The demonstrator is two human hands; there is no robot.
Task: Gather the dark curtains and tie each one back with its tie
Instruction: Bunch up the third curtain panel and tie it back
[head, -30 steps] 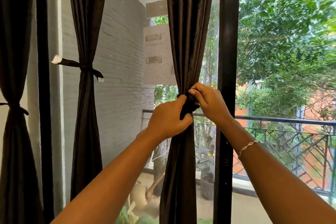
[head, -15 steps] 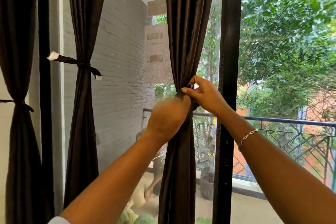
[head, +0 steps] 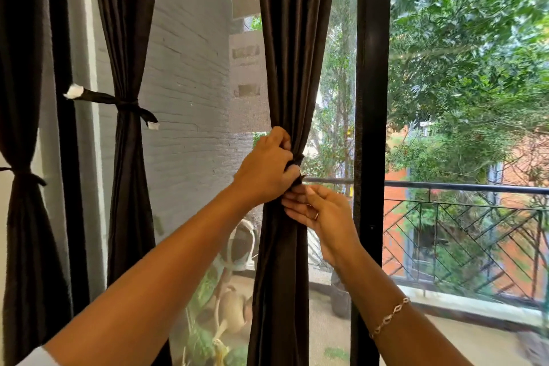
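Three dark brown curtains hang at the window. The middle-right curtain is bunched at waist height, where my left hand grips the gathered fabric and its dark tie. My right hand sits just below, palm up, fingers pinching the tie's loose end. A second curtain to the left is bound by a dark tie with white ends. The far-left curtain is also cinched by a tie.
A black window frame post stands right beside the curtain I hold. Behind the glass are a grey brick wall, a balcony railing, trees and potted plants below.
My right hand dropped from above the tie to below it and turned palm up. My left hand rose and closed over the gathered spot.
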